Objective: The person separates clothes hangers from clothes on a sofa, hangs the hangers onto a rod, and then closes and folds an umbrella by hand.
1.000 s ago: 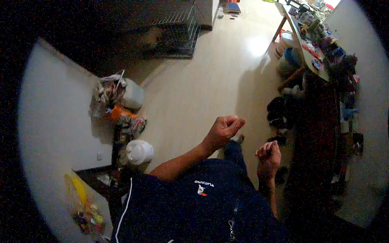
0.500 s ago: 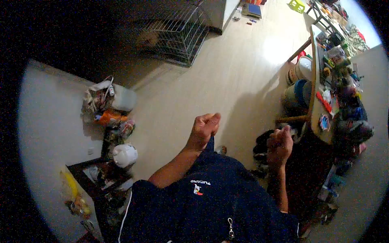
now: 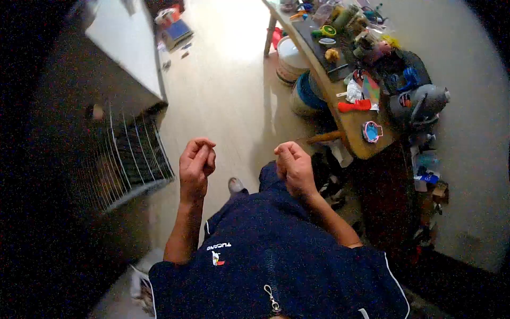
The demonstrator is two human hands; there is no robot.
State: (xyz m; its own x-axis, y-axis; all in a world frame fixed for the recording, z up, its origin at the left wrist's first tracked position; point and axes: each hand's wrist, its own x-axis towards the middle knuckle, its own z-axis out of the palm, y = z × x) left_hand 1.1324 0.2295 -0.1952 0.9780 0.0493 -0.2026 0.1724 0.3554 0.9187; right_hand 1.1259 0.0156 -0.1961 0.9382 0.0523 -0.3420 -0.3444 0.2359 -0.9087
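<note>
My left hand [image 3: 196, 161] is held up in front of my body, its fingers curled in and the thumb lying against them. No object shows in it. To the right, my right hand [image 3: 294, 166] is loosely closed at the same height, also with nothing visible between its fingers. Both are apart from each other and touch nothing around them. Below lie my dark jacket [image 3: 287, 234] with a metal zip pull [image 3: 272, 299] and one shoe [image 3: 235, 184] on the floor. The wooden table [image 3: 361, 148] is nearest to my right hand.
A wire cage [image 3: 139, 154] stands at the left beside a white-topped cabinet [image 3: 125, 40]. Buckets [image 3: 291, 57] sit under the table's edge. On the table are a red-handled item [image 3: 355, 106], a pink-and-blue cup [image 3: 372, 132] and a grey canister [image 3: 425, 106]. Pale floor [image 3: 220, 95] runs ahead.
My view has turned right and moved forward, so the table and cage look closer. Both hands stay closed; the right has come inward toward my middle. The shelf on the left has left view.
</note>
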